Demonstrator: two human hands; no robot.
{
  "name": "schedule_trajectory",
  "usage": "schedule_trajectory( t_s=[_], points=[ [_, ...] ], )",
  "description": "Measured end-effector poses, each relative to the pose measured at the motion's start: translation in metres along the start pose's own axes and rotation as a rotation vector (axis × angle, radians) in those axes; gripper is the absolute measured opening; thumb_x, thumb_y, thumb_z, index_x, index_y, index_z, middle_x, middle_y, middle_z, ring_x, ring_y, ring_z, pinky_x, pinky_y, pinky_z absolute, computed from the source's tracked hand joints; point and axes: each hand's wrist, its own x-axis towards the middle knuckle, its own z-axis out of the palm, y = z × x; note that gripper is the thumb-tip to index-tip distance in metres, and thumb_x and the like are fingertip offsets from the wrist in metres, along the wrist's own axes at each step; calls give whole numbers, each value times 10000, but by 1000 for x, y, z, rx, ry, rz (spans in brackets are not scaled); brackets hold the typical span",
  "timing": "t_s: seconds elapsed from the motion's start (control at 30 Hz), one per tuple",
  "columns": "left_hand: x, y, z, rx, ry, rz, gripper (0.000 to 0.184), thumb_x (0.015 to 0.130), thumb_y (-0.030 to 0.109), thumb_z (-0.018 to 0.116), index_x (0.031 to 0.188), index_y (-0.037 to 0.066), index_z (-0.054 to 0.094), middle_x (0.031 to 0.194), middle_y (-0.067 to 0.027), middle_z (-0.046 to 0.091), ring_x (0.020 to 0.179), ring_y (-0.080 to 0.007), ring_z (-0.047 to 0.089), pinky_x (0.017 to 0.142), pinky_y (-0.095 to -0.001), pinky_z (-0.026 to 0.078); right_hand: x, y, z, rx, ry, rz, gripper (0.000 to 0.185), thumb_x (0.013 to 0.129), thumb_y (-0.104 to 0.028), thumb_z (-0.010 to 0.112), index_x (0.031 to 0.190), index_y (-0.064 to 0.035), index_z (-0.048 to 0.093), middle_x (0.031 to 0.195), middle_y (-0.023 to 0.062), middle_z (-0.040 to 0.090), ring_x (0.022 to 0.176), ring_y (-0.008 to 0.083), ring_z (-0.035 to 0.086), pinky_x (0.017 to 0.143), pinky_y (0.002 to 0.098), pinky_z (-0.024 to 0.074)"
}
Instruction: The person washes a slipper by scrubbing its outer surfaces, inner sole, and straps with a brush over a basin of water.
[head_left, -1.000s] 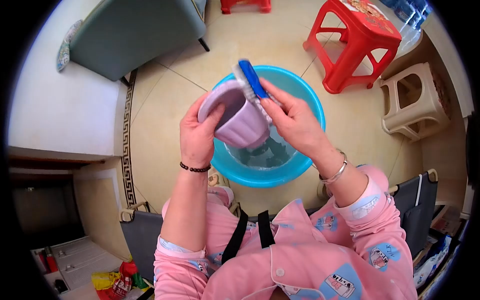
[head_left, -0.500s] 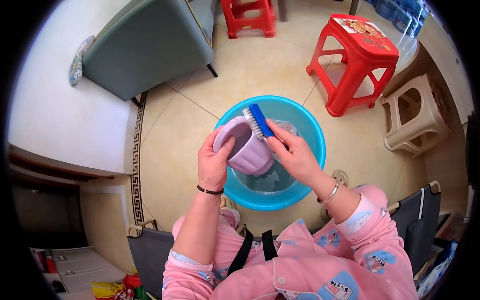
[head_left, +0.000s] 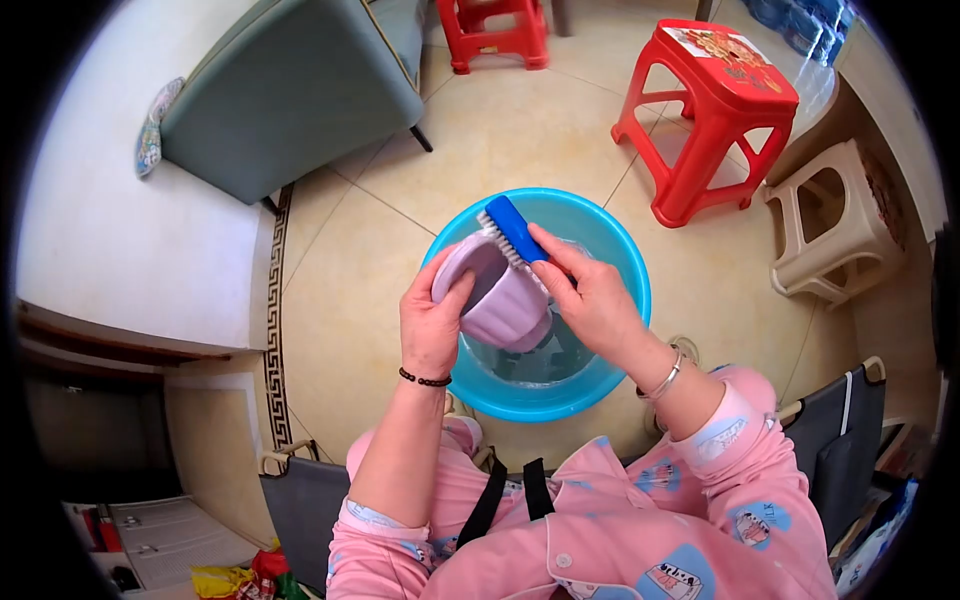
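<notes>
My left hand (head_left: 430,318) grips a lavender slipper (head_left: 508,318) with a puffy, ribbed upper, thumb on its inner side and the other fingers behind it. The slipper is tilted above a blue basin (head_left: 535,408) standing on the floor. In my right hand (head_left: 598,305) is a blue scrub brush (head_left: 514,230) with pale bristles. Its bristles face the slipper and rest at the slipper's upper edge. Water (head_left: 540,362) shows in the basin below, and a clear shape at its far side is partly hidden by my right hand.
A red stool (head_left: 690,130) stands beyond the basin to the right, with a beige stool (head_left: 835,225) beside it. Another red stool (head_left: 495,40) is at the back. A grey-green sofa (head_left: 290,105) stands at the far left. My knees are close to the basin.
The brush has shifted slightly left and up along the slipper's edge. The slipper has moved a little to the right; both hands keep their hold.
</notes>
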Motion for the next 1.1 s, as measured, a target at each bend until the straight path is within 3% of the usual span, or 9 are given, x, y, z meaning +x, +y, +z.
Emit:
schedule_trajectory(
  t_s=[0.03,0.2,0.27,0.37,0.43,0.5,0.67,0.87,1.1],
  points=[
    [0,-3,-2,-55,11,-35,353,864,15,642,1212,-3,580,1109,-65,641,1012,-139,599,902,-268,478,1,6,-1,-5,-38,45,405,939,-183,560,1328,-81,505,1151,183,629,956,222,636,840,295,475],
    [-1,0,-3,-201,25,-79,365,861,15,647,1218,-4,575,1094,-62,646,998,-139,603,895,-272,481,0,32,-3,3,-61,136,412,939,-188,561,1331,-75,502,1112,162,650,918,197,638,816,296,482],
    [0,0,-3,-106,30,-35,332,862,12,644,1191,1,597,1069,-62,657,975,-138,613,875,-272,489,-4,13,-3,-50,67,49,404,923,-247,558,1295,-91,532,827,208,650,742,351,640,658,406,488],
    [-5,1,8,197,16,23,289,861,4,641,1150,7,628,1049,-58,667,952,-131,621,856,-262,492,-14,-8,2,-92,108,-288,410,920,-250,561,1310,-128,526,759,189,641,667,358,631,600,422,483],
    [-9,-5,13,138,24,20,258,861,0,637,1118,13,649,1034,-54,674,943,-116,621,847,-245,489,-16,-5,3,-221,79,-346,412,918,-257,562,1316,-158,523,752,185,642,641,371,623,590,436,483],
    [-7,-5,15,178,-16,45,258,860,1,637,1118,13,647,1038,-48,674,949,-106,615,849,-236,486,-11,3,-2,-216,48,-133,412,916,-259,564,1314,-162,525,749,180,648,638,378,622,589,440,485],
    [-8,-3,17,214,-11,25,254,867,4,631,1120,14,645,1050,-51,672,956,-109,614,856,-239,485,-1,29,-12,-154,66,-2,384,919,-229,564,1287,-123,543,942,232,643,820,362,640,704,388,504],
    [-8,-2,22,224,13,66,265,867,5,630,1132,21,640,1049,-49,673,959,-106,612,853,-242,484,-12,-5,-3,-3,55,-222,415,909,-225,580,1314,-153,526,873,204,655,722,353,642,633,386,503],
    [-8,-6,18,227,-5,108,271,866,-1,631,1135,28,641,1047,-46,669,969,-112,609,864,-246,480,-3,11,-7,-103,75,-90,372,903,-245,590,1256,-129,567,883,208,651,786,375,626,673,411,504]
  ],
)
